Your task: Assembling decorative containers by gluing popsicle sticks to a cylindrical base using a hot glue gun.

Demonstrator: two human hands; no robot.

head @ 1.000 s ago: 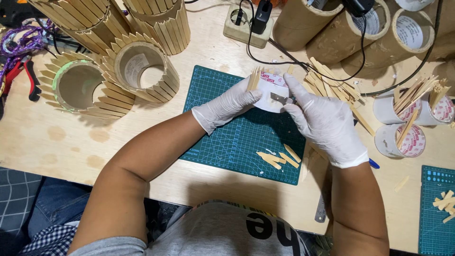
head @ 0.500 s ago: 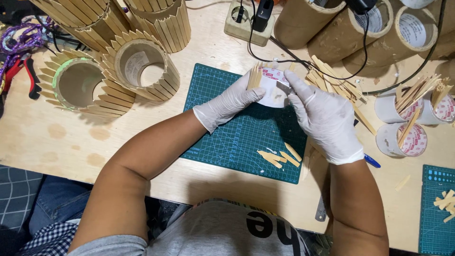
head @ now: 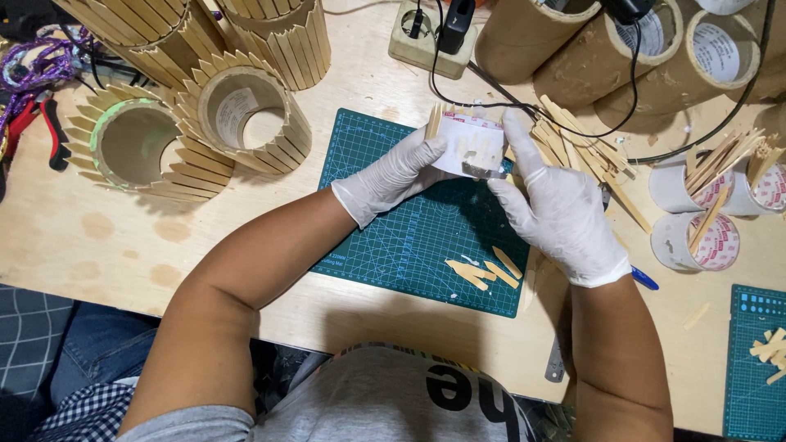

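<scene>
Both my hands wear white gloves over a dark green cutting mat [head: 409, 237]. My left hand [head: 393, 176] grips a small white roll [head: 468, 144] from its left side, with a wooden stick [head: 433, 120] standing against the roll's left edge. My right hand [head: 561, 209] holds the roll's right side, its forefinger stretched up along the edge, and pinches a small grey metal blade [head: 483, 170] against the roll's lower edge. Several cut wooden stick pieces [head: 483, 270] lie on the mat near its front right corner.
Cardboard tubes clad in wooden sticks [head: 246, 115] stand at the back left. Plain cardboard tubes [head: 647, 49] lie at the back right, by a power strip [head: 430, 37] with black cables. Loose sticks [head: 585, 151], tape rolls [head: 696, 241], a blue pen [head: 643, 278], and a second mat [head: 757, 360] are on the right.
Both hands have shifted slightly with the roll. My right forefinger now stretches up along the roll's right edge, and the blade sits at its lower edge.
</scene>
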